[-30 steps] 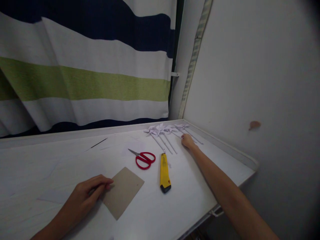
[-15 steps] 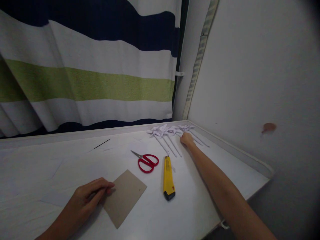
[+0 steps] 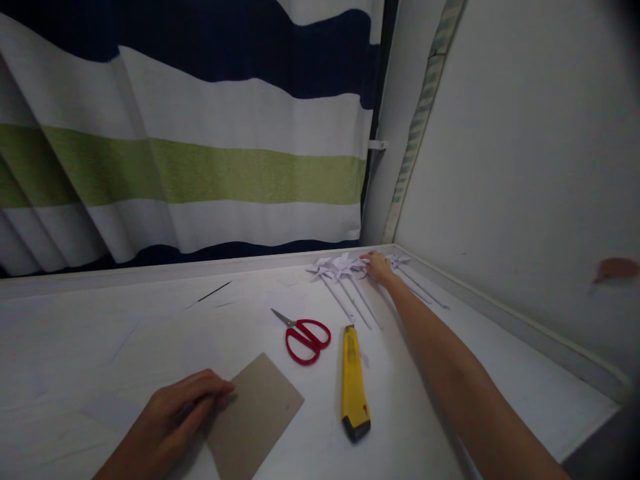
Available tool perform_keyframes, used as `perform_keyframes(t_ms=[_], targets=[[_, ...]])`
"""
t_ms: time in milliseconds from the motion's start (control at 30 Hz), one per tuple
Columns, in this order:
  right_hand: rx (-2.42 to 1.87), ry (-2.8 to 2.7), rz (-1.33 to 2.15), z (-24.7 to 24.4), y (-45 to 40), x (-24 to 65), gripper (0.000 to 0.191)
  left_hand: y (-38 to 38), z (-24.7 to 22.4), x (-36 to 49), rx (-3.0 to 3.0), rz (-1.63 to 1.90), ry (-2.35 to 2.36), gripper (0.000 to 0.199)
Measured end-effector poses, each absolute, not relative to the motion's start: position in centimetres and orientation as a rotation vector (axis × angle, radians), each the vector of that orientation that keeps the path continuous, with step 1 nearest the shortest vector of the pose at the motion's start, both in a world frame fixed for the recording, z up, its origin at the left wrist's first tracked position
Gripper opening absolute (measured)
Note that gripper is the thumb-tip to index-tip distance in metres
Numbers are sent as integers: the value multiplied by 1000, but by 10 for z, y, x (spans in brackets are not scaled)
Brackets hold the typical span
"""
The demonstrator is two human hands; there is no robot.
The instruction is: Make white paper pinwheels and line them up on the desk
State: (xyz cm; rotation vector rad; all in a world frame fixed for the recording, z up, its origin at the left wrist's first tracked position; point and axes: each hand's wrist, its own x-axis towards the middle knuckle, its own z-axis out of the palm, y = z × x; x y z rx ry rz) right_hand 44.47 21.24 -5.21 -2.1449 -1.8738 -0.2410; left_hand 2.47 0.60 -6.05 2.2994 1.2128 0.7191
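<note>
In the lower left, the left hand (image 3: 183, 408) has its grip together on the cardboard piece (image 3: 260, 413), seemingly steadying it, while the right hand (image 3: 379, 268), grip unclear, reaches among paper pinwheels (image 3: 341, 265) right of centre, probably grouped for tidiness.

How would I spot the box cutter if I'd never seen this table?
Look at the white table below the striped curtain. Just right of the red-handled scissors lies the box cutter. Unlike its neighbours, it has a long yellow body with a black end.
</note>
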Motion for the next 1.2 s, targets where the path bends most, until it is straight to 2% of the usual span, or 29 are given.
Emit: perform_keyframes(t_ms=[200, 433, 1200], targets=[[-2072, -1990, -264, -53, 214, 452, 41, 9, -65, 23, 2320, 685, 1184, 21], [-2031, -2068, -261, -57, 212, 455, 27, 9, -68, 21, 2345, 702, 1204, 19], [-1901, -2027, -295, -48, 216, 479, 28, 11, -74, 18, 2355, 738, 1166, 20]])
